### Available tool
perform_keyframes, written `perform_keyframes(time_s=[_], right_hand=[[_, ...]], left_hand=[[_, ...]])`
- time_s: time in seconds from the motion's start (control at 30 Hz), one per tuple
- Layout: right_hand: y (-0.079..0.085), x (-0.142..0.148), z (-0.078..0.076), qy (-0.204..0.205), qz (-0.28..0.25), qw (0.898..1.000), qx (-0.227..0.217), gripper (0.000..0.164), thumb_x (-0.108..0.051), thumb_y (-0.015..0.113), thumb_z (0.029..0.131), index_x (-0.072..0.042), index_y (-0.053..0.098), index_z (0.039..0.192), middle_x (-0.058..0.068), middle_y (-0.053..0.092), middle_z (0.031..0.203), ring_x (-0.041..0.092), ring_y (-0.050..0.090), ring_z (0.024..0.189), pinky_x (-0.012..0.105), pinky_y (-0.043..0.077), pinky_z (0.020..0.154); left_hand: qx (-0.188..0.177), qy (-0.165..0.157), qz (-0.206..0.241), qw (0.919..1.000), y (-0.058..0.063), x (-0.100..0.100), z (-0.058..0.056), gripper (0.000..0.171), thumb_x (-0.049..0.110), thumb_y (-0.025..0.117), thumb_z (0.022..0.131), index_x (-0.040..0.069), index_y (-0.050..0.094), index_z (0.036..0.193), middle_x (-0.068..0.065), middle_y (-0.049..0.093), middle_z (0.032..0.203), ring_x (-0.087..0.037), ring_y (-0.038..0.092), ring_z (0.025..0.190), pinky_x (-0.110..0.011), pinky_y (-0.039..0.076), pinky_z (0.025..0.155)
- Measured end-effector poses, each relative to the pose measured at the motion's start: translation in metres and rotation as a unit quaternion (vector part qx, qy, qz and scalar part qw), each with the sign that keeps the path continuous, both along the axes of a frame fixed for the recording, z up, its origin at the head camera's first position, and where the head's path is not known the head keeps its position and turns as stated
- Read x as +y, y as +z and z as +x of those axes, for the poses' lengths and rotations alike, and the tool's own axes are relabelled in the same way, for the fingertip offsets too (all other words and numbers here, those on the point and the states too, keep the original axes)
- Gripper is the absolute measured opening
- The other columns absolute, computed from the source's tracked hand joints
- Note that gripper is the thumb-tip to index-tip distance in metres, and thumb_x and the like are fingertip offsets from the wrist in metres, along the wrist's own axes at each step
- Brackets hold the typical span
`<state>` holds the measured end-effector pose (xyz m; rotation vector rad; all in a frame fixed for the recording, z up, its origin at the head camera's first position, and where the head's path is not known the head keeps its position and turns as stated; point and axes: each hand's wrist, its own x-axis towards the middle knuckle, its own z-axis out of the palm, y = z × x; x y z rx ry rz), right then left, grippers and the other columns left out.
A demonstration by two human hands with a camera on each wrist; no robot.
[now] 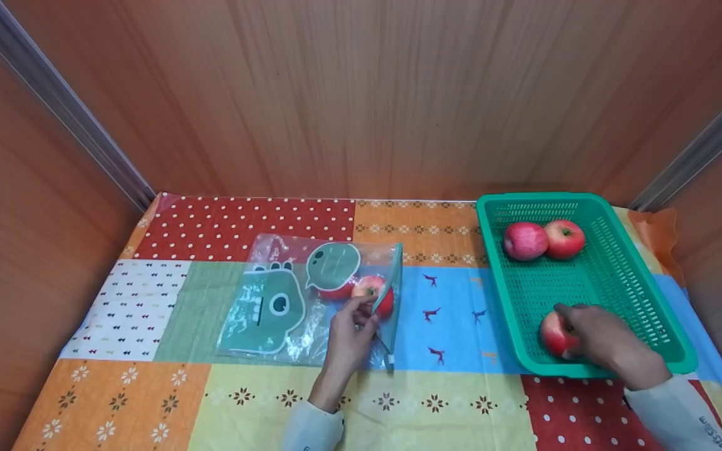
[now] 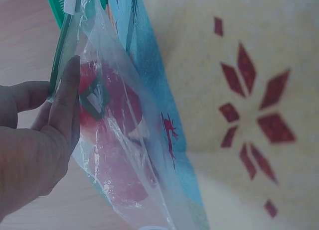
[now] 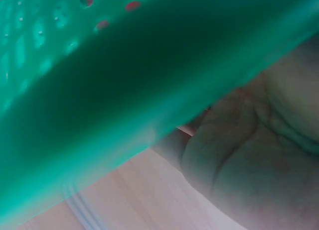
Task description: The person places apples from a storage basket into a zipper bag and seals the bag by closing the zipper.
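A clear plastic zip bag (image 1: pixel 298 300) with a green cartoon print lies flat on the cloth, two red apples (image 1: pixel 367 287) inside it near its mouth. My left hand (image 1: pixel 348 335) pinches the green-edged opening between thumb and fingers, lifting that edge; the left wrist view shows the white zip slider (image 2: pixel 70 3) above the fingers. Inside the green plastic basket (image 1: pixel 504 313), my right hand (image 1: pixel 608 338) grips a red apple (image 1: pixel 555 333) at the near end. In the right wrist view, the basket wall hides the fingertips and this apple.
Two more apples (image 1: pixel 526 241) sit side by side at the basket's far end. A patchwork-patterned cloth (image 1: pixel 261 401) covers the table. Wood-grain panels (image 1: pixel 361 100) rise behind and at both sides. The bag lies left of the basket, with blue cloth between them.
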<state>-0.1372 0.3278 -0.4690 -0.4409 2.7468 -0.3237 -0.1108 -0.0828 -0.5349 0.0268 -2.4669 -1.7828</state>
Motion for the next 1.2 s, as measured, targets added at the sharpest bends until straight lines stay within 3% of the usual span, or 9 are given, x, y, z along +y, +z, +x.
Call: perform_keyframes(time_s=[0.1, 0.33, 0.67, 1.03, 1.2], right_hand=[[0.0, -0.003, 0.0, 0.006, -0.002, 1.0, 0.005, 0.059, -0.006, 0.093, 0.075, 0.006, 0.06, 0.123, 0.014, 0.066, 0.096, 0.036, 0.061, 0.086, 0.054, 0.062, 0.071], [0.0, -0.008, 0.003, 0.016, -0.004, 1.0, 0.022, 0.074, -0.006, 0.094, 0.074, 0.014, 0.056, 0.134, 0.022, 0.067, 0.103, 0.044, 0.062, 0.093, 0.057, 0.063, 0.074], [0.0, -0.013, 0.005, 0.003, -0.004, 1.0, 0.02, 0.08, -0.007, 0.094, 0.074, 0.015, 0.053, 0.139, 0.026, 0.065, 0.106, 0.046, 0.06, 0.096, 0.057, 0.063, 0.074], [0.0, -0.012, 0.003, 0.004, 0.006, 1.0, 0.001, 0.08, -0.008, 0.094, 0.076, 0.013, 0.053, 0.141, 0.027, 0.066, 0.11, 0.047, 0.06, 0.098, 0.059, 0.063, 0.076], [-0.001, -0.012, 0.003, 0.014, -0.004, 1.0, 0.012, 0.078, -0.008, 0.094, 0.076, 0.014, 0.055, 0.139, 0.024, 0.067, 0.107, 0.043, 0.061, 0.097, 0.058, 0.062, 0.078]], left_hand=[[-0.009, 0.0, 0.0, 1.0, 0.001, 0.0, 0.0, 0.033, -0.007, 0.068, 0.095, 0.001, 0.07, 0.127, -0.012, 0.07, 0.104, -0.017, 0.065, 0.082, -0.023, 0.057, 0.069], [-0.011, 0.0, -0.006, 0.9999, 0.001, 0.0, 0.001, 0.033, -0.007, 0.069, 0.095, 0.001, 0.07, 0.127, -0.011, 0.069, 0.104, -0.017, 0.064, 0.083, -0.023, 0.056, 0.072], [-0.008, 0.001, 0.0, 1.0, -0.001, 0.001, 0.001, 0.033, -0.007, 0.069, 0.095, 0.001, 0.07, 0.127, -0.011, 0.07, 0.103, -0.016, 0.065, 0.083, -0.023, 0.056, 0.071], [-0.012, 0.001, -0.004, 0.9999, -0.001, 0.001, 0.002, 0.034, -0.008, 0.068, 0.095, 0.001, 0.07, 0.127, -0.011, 0.07, 0.103, -0.018, 0.065, 0.083, -0.024, 0.057, 0.068], [-0.01, 0.001, 0.002, 0.9999, -0.002, 0.002, 0.001, 0.034, -0.009, 0.068, 0.094, 0.0, 0.07, 0.127, -0.012, 0.07, 0.103, -0.018, 0.066, 0.082, -0.024, 0.059, 0.069]])
